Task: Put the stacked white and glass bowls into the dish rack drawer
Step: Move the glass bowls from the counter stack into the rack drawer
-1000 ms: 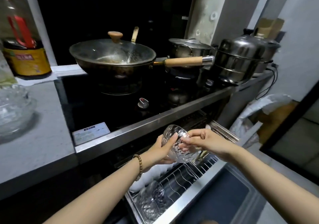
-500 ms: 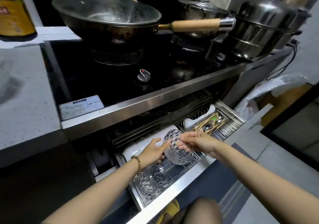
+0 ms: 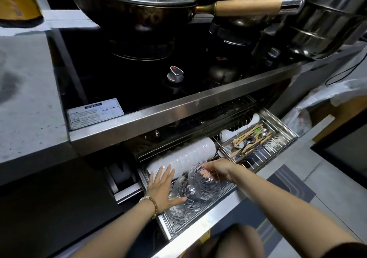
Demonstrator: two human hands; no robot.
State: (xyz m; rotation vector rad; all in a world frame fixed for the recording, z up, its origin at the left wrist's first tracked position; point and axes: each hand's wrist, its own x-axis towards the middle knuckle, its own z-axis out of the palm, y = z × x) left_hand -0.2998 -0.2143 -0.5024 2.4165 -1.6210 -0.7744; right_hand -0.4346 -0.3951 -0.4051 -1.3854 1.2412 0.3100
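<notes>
The dish rack drawer (image 3: 200,221) is pulled out below the stove. A row of stacked white bowls (image 3: 184,158) lies on its side along the drawer's back left. My right hand (image 3: 215,169) grips the rim of a cut-glass bowl (image 3: 204,184) held on edge over the wire rack. More glass bowls (image 3: 181,204) lie in front of it at the drawer's left end. With straight fingers my left hand (image 3: 161,186) reaches over those glass bowls, its fingertips by the white stack.
A cutlery tray (image 3: 254,140) with chopsticks and spoons fills the drawer's right part. Above, the wok's wooden handle (image 3: 248,6) juts right over the stove, beside steel pots (image 3: 325,19). A stove knob (image 3: 175,74) and the steel counter edge (image 3: 178,116) overhang the drawer.
The glass bowl has come down from in front of the counter edge into the drawer. My left hand has let go of it and spread flat.
</notes>
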